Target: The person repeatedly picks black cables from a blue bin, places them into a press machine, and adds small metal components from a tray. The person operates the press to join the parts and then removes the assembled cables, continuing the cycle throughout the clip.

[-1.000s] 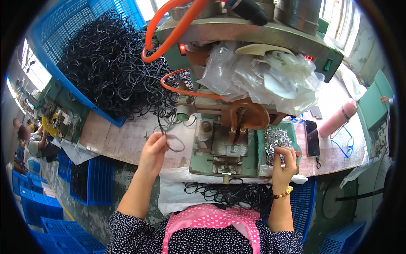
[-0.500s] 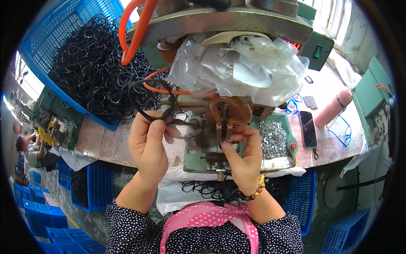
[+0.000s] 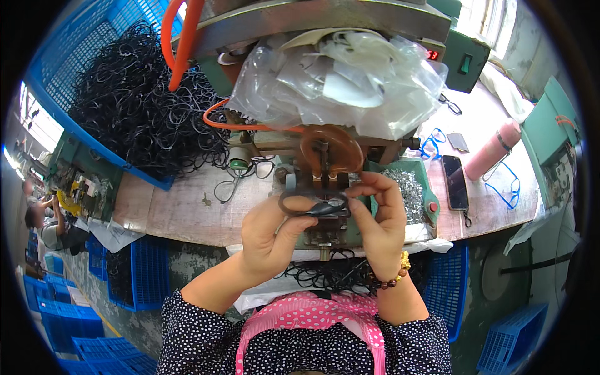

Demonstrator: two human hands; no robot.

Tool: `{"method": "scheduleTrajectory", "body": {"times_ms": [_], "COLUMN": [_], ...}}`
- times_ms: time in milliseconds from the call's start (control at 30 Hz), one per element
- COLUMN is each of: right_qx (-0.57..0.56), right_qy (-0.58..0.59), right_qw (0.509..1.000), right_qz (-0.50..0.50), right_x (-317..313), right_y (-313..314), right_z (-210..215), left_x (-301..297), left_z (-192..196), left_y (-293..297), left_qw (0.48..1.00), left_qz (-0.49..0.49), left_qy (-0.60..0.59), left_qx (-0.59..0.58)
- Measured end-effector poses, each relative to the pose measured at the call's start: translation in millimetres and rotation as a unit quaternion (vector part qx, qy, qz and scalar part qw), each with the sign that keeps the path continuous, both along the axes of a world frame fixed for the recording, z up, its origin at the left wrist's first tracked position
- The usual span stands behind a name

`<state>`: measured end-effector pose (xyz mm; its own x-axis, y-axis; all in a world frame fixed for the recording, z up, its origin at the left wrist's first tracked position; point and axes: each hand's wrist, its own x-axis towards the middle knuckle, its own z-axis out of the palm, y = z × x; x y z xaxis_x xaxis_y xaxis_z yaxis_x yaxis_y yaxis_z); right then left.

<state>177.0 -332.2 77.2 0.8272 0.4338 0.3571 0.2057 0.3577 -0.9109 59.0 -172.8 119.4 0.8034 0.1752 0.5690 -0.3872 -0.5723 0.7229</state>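
A coiled black strap (image 3: 325,208) is held up in front of the machine's press head. My left hand (image 3: 270,236) is closed on its left side, with thumb and fingers pinching it. At the strap's right end, the bent thumb and forefinger of my right hand (image 3: 381,228) are closed on it; the exact grip is partly hidden. Just beyond the strap are the two copper-coloured prongs (image 3: 325,178) of the press, under a brown rounded guard (image 3: 331,149). The green machine base (image 3: 369,240) lies beneath my hands.
A blue crate (image 3: 119,159) heaped with black straps (image 3: 137,106) stands at left. Small metal clips (image 3: 403,187) fill a green tray beside my right hand. Further right are a phone (image 3: 455,182) and a pink bottle (image 3: 494,150). Scissors (image 3: 236,181) lie on the table; plastic bags (image 3: 344,81) hang above.
My left hand has moved right, bringing the strap in front of the press. My right hand has drawn back slightly from the prongs. The hands are now close together, and scissors show at left.
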Motion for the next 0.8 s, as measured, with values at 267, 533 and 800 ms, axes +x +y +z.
{"method": "scheduleTrajectory", "body": {"times_ms": [267,533,800], "right_qx": [0.006,-0.023,-0.168], "right_qy": [-0.048,-0.154,-0.019], "right_qw": [0.987,0.924,0.948], "right_qz": [-0.15,-0.35,-0.27], "right_x": [19.5,31.3,46.5], "right_y": [-44.9,-79.2,-82.8], "right_z": [-3.1,-29.0,-62.8], "left_x": [14.5,17.0,22.9], "left_z": [-5.2,-12.6,-12.2], "left_y": [1.5,-5.7,-4.5], "left_qw": [1.0,0.996,0.991], "left_qz": [0.0,0.032,0.025], "left_qy": [-0.001,-0.067,-0.104], "left_qx": [0.025,0.048,0.082]}}
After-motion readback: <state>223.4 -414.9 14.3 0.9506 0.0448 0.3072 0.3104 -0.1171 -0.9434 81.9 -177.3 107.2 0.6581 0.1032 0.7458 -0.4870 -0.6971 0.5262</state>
